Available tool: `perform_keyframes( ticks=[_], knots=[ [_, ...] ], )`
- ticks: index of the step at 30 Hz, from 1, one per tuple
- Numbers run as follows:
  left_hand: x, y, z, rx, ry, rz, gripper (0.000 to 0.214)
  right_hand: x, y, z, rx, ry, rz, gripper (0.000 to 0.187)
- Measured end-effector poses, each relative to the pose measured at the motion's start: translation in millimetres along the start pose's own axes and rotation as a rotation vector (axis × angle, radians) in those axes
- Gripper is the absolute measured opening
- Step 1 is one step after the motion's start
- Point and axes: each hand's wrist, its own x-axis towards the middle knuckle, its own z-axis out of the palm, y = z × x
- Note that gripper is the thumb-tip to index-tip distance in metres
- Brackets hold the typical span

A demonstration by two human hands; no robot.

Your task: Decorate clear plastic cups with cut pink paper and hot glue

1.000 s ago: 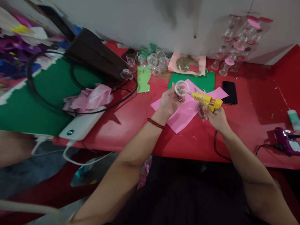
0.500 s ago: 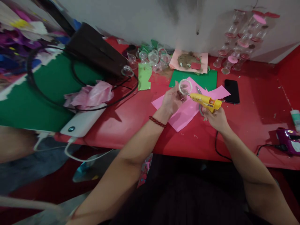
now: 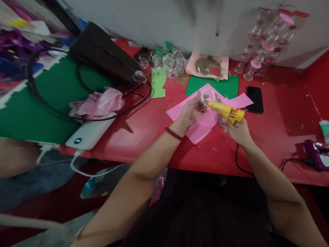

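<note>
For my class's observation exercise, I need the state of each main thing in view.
Left hand, holding the plastic cup
Plastic cup, held, rim edged white
Right hand, gripping the glue gun
Glue gun, nozzle at the cup's rim, contact unclear
Pink paper, flat, edge notched
Scissors, partly hidden, open or shut unclear
Smartphone, lying flat, unlit
Power bank, plugged in

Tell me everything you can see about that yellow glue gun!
The yellow glue gun looks like hard plastic, with a narrow greyish nozzle and a side opening near the back showing orange inside. It is held over the red table, nozzle toward a clear round piece in the left hand. The right hand grips its handle, hiding most of it. Whether the nozzle touches the piece is too small to tell.
</note>
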Motion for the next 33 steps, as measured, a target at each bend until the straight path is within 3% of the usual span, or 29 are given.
perform_keyframes(
  ticks=[33],
  knots=[
    [-5, -5, 1.8, 0.090, -0.071, -0.058, 0.034, 4, 5, -5, -0.049, 0.072, 0.003, 0.053]
  ],
)
